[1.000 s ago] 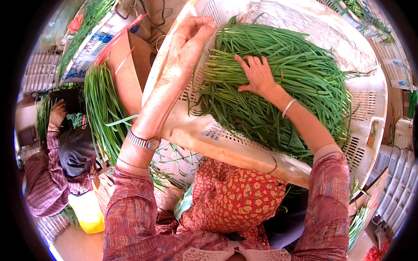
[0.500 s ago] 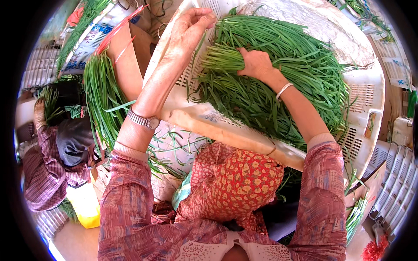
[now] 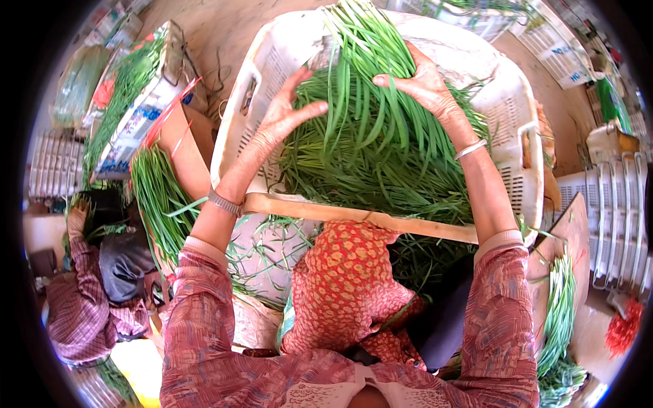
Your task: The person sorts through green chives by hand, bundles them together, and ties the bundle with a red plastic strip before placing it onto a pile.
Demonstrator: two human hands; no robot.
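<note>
A thick bunch of long green chives is lifted at the far side of a white plastic crate, pale stem ends pointing away and leaves drooping toward me. My right hand grips the bunch from its right side, thumb across the leaves. To the left, my left hand is apart from the bunch, thumb and fingers spread with nothing in them. Under both hands, more loose chives fill the crate. A wooden strip runs along the crate's near edge, by my lap.
Chive bundles stand at left and right, the left one beside a brown board. Red ties lie at far right. A co-worker in a checked sleeve sits at left. Stacked white crates stand at right.
My right hand has raised a bunch of chives off the pile and carried it away from me. My left hand has moved nearer and spread its fingers. The view has shifted.
</note>
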